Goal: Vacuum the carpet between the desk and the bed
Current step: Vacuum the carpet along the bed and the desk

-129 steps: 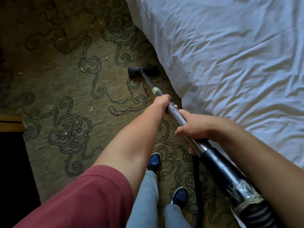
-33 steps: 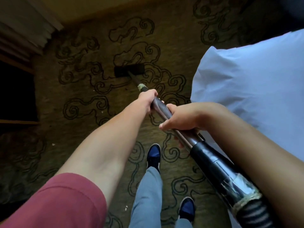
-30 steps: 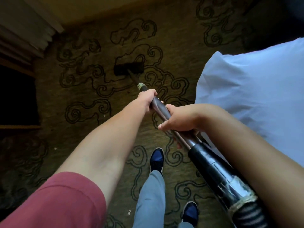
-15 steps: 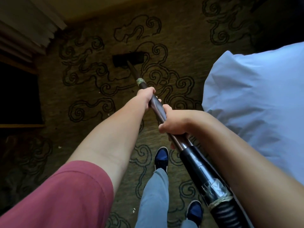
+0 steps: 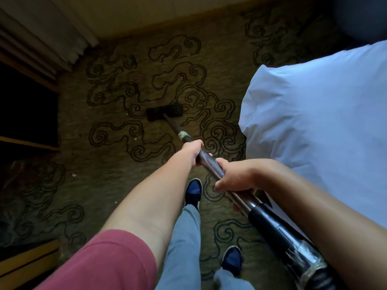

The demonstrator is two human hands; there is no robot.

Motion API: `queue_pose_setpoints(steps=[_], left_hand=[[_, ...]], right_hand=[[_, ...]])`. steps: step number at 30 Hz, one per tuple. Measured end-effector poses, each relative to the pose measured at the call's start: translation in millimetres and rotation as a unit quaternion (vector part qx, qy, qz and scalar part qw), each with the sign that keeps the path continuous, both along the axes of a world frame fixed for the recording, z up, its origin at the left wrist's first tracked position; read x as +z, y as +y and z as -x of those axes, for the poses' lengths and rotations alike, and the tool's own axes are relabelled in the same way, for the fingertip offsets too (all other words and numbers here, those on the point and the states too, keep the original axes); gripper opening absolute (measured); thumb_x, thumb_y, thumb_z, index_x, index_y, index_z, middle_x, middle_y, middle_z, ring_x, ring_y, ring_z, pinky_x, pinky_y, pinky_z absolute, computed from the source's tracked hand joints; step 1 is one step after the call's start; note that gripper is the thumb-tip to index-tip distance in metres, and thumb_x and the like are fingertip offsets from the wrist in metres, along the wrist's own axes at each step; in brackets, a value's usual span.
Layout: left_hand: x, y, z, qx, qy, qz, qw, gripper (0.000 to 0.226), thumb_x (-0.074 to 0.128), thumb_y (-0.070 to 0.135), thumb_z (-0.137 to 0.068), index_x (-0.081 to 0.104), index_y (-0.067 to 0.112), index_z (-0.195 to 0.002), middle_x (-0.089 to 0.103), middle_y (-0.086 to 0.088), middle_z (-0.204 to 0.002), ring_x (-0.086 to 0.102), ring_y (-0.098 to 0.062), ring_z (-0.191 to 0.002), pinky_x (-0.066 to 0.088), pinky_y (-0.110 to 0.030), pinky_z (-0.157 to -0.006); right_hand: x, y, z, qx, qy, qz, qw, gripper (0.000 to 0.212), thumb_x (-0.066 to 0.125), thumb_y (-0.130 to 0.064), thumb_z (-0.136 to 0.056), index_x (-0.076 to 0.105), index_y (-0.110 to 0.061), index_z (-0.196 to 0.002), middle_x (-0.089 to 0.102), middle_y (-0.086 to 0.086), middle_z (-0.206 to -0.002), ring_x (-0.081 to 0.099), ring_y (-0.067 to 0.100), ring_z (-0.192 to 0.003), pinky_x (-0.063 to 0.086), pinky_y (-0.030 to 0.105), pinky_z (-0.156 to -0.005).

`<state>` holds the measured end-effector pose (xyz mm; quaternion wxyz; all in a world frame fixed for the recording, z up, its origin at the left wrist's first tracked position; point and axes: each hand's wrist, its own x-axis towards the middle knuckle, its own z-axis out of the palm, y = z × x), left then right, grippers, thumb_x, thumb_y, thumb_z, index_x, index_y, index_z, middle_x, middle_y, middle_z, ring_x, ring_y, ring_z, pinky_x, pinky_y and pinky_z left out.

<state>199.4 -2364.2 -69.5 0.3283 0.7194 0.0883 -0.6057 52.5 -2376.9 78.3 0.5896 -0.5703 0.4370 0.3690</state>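
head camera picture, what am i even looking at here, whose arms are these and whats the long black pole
The camera is worn on a person's head and looks forward and down, so the arms are the wearer's own. There is no robot here. The left hand grips the vacuum wand further along it, and the right hand grips it nearer the body, just above the thick black hose end. The wand runs down to the flat black floor nozzle, which sits on the swirl-patterned carpet. A few pale crumbs lie on the carpet. The white bed is on the right, dark furniture on the left, and the person's blue shoes show below.
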Motion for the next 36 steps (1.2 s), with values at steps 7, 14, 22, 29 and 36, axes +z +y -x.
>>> queue_pose_setpoints(steps=[7,14,22,29,36], left_hand=[[24.4,69.7,74.7,0.026,0.017,-0.010,0.999,0.014,0.052,0.010,-0.092,0.053,0.005,-0.106,0.061,-0.015,-0.072,0.063,-0.028,-0.057,0.054,-0.032,-0.052],[39.1,85.3,95.8,0.009,-0.038,-0.030,0.999,0.032,0.055,0.011,-0.087,0.058,0.004,-0.118,0.070,-0.021,-0.111,0.070,-0.037,-0.099,0.059,-0.048,-0.087],[77.0,2.0,26.5,0.007,-0.104,0.034,0.994,0.047,0.057,0.011,-0.084,0.054,0.005,-0.130,0.067,-0.020,-0.123,0.068,-0.038,-0.110,0.054,-0.054,-0.096],[67.2,-74.9,-76.7,0.047,-0.086,0.048,0.994,0.050,0.059,0.010,-0.088,0.050,0.004,-0.137,0.058,-0.013,-0.079,0.063,-0.025,-0.054,0.058,-0.039,-0.068],[16.1,-141.1,-172.3,0.079,-0.032,-0.002,0.996,0.020,0.063,0.022,-0.093,0.058,0.006,-0.104,0.057,-0.007,-0.075,0.056,-0.018,-0.059,0.047,-0.031,-0.052]], right_hand=[[16.4,56.3,67.7,0.064,0.017,0.017,0.998,0.087,0.058,-0.017,-0.089,-0.002,-0.033,-0.150,0.063,0.020,-0.099,0.072,0.032,-0.062,0.055,0.036,-0.041],[44.3,68.5,87.7,0.020,0.003,-0.029,0.999,0.050,0.060,-0.011,-0.091,0.030,-0.017,-0.131,0.061,0.023,-0.089,0.070,0.036,-0.065,0.056,0.060,-0.073],[73.9,20.6,41.6,-0.042,-0.052,0.019,0.998,0.042,0.061,-0.013,-0.092,0.034,-0.021,-0.124,0.059,0.024,-0.088,0.067,0.033,-0.054,0.058,0.049,-0.052],[39.9,-34.8,-60.4,-0.095,-0.070,0.086,0.989,0.035,0.056,-0.015,-0.087,0.036,-0.015,-0.116,0.059,0.025,-0.091,0.068,0.036,-0.050,0.055,0.044,-0.045],[-23.3,-84.4,-173.0,-0.219,-0.096,0.096,0.966,0.067,0.052,-0.011,-0.087,0.026,-0.046,-0.138,0.060,0.015,-0.098,0.072,0.034,-0.065,0.060,0.046,-0.055]])
